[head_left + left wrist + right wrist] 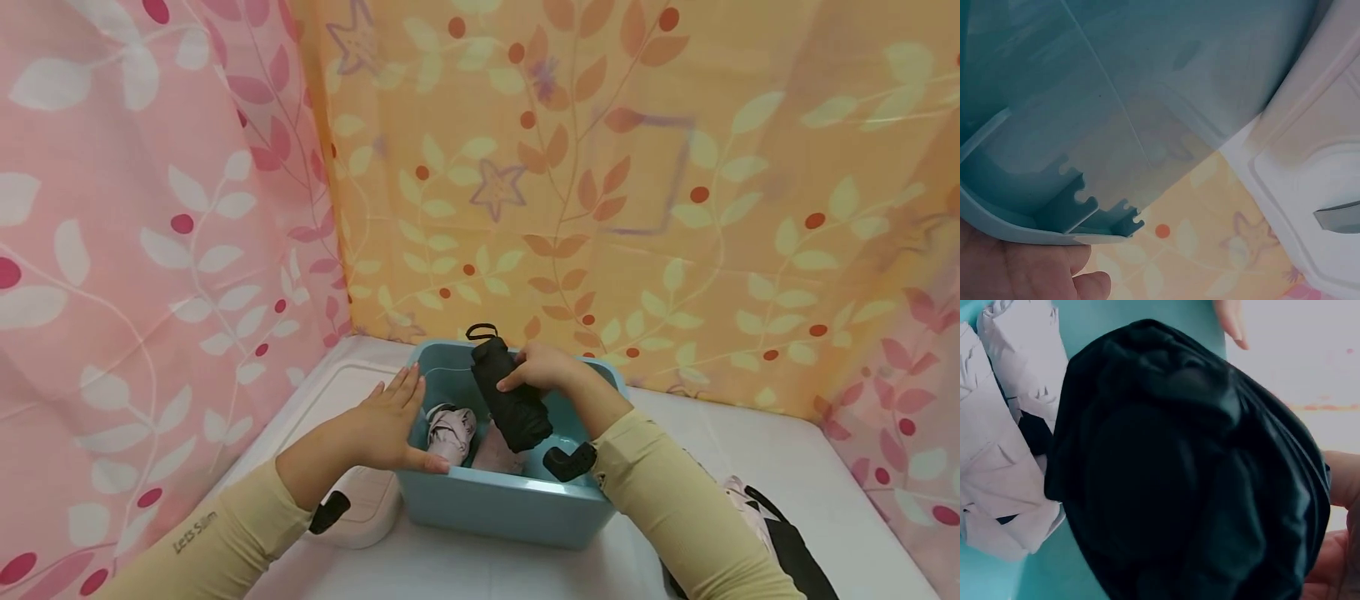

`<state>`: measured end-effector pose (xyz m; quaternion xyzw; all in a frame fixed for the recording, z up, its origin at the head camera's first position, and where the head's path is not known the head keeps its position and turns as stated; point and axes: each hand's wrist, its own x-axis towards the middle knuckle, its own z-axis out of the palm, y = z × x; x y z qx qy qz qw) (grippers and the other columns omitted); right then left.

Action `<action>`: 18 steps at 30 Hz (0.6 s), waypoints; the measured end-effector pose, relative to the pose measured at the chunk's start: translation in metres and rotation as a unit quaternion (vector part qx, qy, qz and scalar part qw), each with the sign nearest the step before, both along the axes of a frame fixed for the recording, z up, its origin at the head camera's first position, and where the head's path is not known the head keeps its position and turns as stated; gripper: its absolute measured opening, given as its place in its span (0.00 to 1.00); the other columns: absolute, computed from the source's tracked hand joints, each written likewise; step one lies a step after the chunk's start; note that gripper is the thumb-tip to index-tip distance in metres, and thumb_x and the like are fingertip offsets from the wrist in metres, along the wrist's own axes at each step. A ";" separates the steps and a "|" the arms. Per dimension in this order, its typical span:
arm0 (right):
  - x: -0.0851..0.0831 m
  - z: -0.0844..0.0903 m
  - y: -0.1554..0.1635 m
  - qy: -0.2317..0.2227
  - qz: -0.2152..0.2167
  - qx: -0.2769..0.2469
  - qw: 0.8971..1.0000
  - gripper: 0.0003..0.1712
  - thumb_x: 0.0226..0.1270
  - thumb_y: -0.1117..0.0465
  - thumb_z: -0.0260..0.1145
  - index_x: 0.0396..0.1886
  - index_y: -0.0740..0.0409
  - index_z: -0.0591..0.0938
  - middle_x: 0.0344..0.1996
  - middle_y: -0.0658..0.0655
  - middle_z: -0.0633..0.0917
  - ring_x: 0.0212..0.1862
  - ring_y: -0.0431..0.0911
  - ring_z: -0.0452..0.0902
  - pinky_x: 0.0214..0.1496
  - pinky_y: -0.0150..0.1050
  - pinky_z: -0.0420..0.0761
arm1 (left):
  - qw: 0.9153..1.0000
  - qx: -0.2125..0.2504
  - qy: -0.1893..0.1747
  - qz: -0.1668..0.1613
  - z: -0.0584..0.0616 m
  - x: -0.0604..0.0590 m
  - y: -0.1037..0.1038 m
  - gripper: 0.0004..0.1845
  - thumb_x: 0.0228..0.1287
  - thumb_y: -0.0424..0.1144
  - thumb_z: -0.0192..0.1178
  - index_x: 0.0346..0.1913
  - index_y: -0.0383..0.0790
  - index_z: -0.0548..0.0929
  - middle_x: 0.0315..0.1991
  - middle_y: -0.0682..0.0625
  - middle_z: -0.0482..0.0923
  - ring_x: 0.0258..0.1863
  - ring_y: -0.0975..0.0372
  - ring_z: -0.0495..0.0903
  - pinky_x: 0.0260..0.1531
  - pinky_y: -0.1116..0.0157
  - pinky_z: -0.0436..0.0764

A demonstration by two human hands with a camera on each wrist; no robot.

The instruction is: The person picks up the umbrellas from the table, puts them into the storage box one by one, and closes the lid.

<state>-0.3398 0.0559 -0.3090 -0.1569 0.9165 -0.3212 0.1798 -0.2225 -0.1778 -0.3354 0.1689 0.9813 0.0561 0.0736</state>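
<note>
By the left hand (384,427), fingers outstretched, the blue bin's (506,508) rim is touched. Over pale folded umbrellas (450,435) inside, a black folded umbrella (517,417) is gripped by the right hand (550,367); placing or removal seems underway, with careful rim clearance called for.

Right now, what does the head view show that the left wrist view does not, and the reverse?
Only the head view shows the right hand gripping a black folded umbrella, and two pale bundles. Only the left wrist view shows notched ribs and a small grey piece at the right edge. Both show the left hand touching the blue bin, and the yellow patterned curtain.
</note>
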 end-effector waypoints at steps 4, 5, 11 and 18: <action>-0.002 -0.006 -0.003 -0.013 0.008 0.011 1.000 0.23 0.48 0.56 0.73 0.40 0.67 0.81 0.31 0.59 0.80 0.30 0.48 0.80 0.30 0.41 0.81 | 1.000 -0.001 -0.001 0.001 0.000 0.000 0.001 0.69 0.34 0.83 0.45 0.71 0.32 0.43 0.72 0.39 0.31 0.70 0.50 0.31 0.65 0.45 0.42; -0.002 -0.008 -0.004 -0.021 0.012 0.014 1.000 0.23 0.48 0.57 0.73 0.41 0.67 0.80 0.31 0.59 0.80 0.30 0.48 0.80 0.30 0.41 0.81 | 1.000 0.000 -0.002 0.000 0.001 0.000 0.001 0.69 0.34 0.83 0.45 0.71 0.32 0.43 0.72 0.39 0.31 0.70 0.49 0.31 0.65 0.45 0.42; -0.002 -0.016 -0.011 -0.055 0.019 0.021 0.998 0.20 0.50 0.58 0.72 0.38 0.67 0.79 0.31 0.59 0.80 0.30 0.48 0.80 0.31 0.42 0.81 | 1.000 -0.003 -0.005 0.001 0.000 -0.003 0.000 0.70 0.33 0.84 0.43 0.71 0.32 0.42 0.72 0.39 0.31 0.70 0.49 0.32 0.65 0.45 0.43; 0.002 -0.022 -0.016 -0.065 0.015 0.031 0.997 0.17 0.50 0.58 0.72 0.34 0.66 0.80 0.31 0.59 0.80 0.30 0.48 0.80 0.30 0.43 0.81 | 1.000 -0.012 -0.001 0.008 -0.004 -0.005 -0.001 0.71 0.30 0.85 0.41 0.71 0.34 0.41 0.72 0.41 0.30 0.71 0.52 0.32 0.65 0.47 0.43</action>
